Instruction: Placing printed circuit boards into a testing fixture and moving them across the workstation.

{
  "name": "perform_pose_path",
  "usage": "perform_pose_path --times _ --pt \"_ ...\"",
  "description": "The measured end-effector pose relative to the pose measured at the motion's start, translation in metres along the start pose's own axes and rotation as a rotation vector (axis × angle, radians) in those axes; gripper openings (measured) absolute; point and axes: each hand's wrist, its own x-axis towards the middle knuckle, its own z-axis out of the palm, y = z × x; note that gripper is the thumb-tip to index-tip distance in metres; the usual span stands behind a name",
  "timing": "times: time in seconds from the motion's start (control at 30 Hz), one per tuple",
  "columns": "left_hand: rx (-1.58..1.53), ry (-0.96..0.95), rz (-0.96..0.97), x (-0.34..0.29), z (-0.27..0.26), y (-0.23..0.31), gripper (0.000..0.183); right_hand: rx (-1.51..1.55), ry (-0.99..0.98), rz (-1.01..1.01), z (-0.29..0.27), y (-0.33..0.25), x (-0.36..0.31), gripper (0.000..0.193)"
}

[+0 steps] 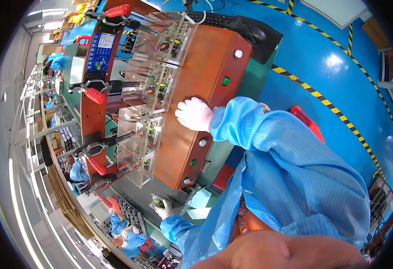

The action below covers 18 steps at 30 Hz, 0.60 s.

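Observation:
My left hand (164, 211), in a white glove, grips a small green circuit board (158, 200) by its edge, beside the near end of an orange-brown test fixture (192, 67). The white-gloved right hand (194, 114) lies palm down on the fixture's flat top, fingers loosely spread, with nothing visible in it. Along the fixture stand clear plastic housings (136, 123) holding wires and board parts. Toggle clamps with red handles (94, 96) reach over them. A green switch (226, 81) and a silver round button (238, 54) sit on the fixture's side facing me.
A black keyboard (214, 19) and a mouse (255, 33) on a dark mat lie beyond the fixture. White paper (200, 198) lies near my left sleeve. A black rack (131, 213) stands beyond the board. A co-worker in blue (131, 240) sits at lower left.

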Motion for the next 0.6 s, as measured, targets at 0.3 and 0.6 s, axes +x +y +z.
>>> perform_pose_path --times 0.3,0.6 --pt "-0.034 -0.102 -0.078 0.004 -0.002 0.0 0.083 0.082 -0.059 -0.077 -0.005 0.005 0.002 0.01" --pt "-0.028 -0.085 -0.173 -0.003 0.001 0.014 0.083 0.074 -0.129 -0.118 -0.009 0.004 0.005 0.012"
